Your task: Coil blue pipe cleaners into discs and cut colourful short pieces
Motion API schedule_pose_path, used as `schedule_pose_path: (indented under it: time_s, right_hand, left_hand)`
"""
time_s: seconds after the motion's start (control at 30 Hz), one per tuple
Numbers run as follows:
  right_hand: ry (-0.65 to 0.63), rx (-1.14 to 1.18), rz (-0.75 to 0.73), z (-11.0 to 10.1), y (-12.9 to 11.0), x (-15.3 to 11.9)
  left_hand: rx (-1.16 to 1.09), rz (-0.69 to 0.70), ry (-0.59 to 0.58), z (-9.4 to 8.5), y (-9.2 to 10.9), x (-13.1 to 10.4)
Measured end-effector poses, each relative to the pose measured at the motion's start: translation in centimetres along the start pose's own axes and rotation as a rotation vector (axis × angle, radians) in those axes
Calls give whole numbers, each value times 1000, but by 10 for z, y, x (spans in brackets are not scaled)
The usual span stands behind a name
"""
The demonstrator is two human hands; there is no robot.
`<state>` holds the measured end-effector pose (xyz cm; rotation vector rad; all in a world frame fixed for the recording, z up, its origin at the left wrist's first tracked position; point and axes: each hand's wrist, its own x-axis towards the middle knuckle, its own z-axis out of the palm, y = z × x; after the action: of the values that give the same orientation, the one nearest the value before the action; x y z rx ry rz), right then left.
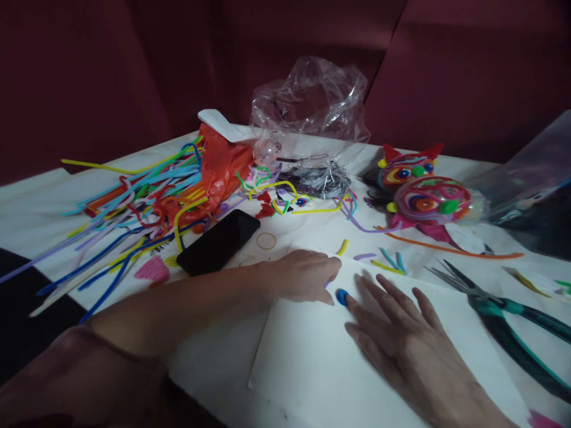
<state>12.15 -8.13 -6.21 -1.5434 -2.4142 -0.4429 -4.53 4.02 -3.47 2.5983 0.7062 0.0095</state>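
Note:
A sheet of white paper (298,362) lies at the front of the table. On it sits a small blue coiled piece (342,296). My right hand (397,333) rests on the paper with fingers spread, its index fingertip touching the right side of the blue piece. Just left of that piece is my left hand (303,276), fingers bent and drawn together; a bit of purple shows at its fingertips. Short yellow, purple and light-blue cut pieces lie beyond the paper's top edge, the light-blue ones (392,260) near my right fingers.
Green-handled pliers (484,299) lie open at the right. A black phone (219,242) sits beyond my left forearm. Coloured pipe cleaners (147,196) spill from a red bag (223,163) at the left. A clear plastic bag (310,107) and two decorated figures (435,202) stand at the back.

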Motion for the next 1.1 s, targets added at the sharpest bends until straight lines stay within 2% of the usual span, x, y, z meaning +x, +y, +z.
schedule_pose_path:
  time_s: [0.13, 0.27, 0.33, 0.4, 0.47, 0.53, 0.6, 0.67, 0.83, 1.0, 1.1]
  right_hand:
    - [-7, 8, 2, 2, 1, 0]
    - [20, 73, 0, 0, 6, 0]
    - [97, 175, 44, -5, 7, 0]
    - [160, 369, 151, -13, 5, 0]
    - [127, 606, 257, -19, 1, 1]
    - [24, 779, 322, -24, -5, 2]
    - [-47, 859, 373, -26, -11, 4]
    - [-60, 903, 399, -26, -16, 5]
    - [45, 817, 242, -28, -18, 5]
    - [167, 610, 70, -25, -14, 3]
    - [226, 476, -12, -22, -12, 3]
  left_hand:
    - [-237, -33, 23, -2, 5, -2]
    - [-630, -91, 116, -4, 9, 0]
    - [-839, -132, 139, -4, 13, 0]
    - [-988, -172, 157, -4, 18, -1]
    - [-1044, -187, 203, -1, 25, -3]
    - [-1019, -165, 266, 2, 33, -6]
    - [-978, -131, 314, 6, 40, -10]
    - [-958, -111, 332, 9, 45, -13]
    - [-1037, -126, 251, 12, 46, -12]
    - [-1158, -267, 71, 9, 43, -10]
    - [-1160, -293, 42, 9, 41, -9]
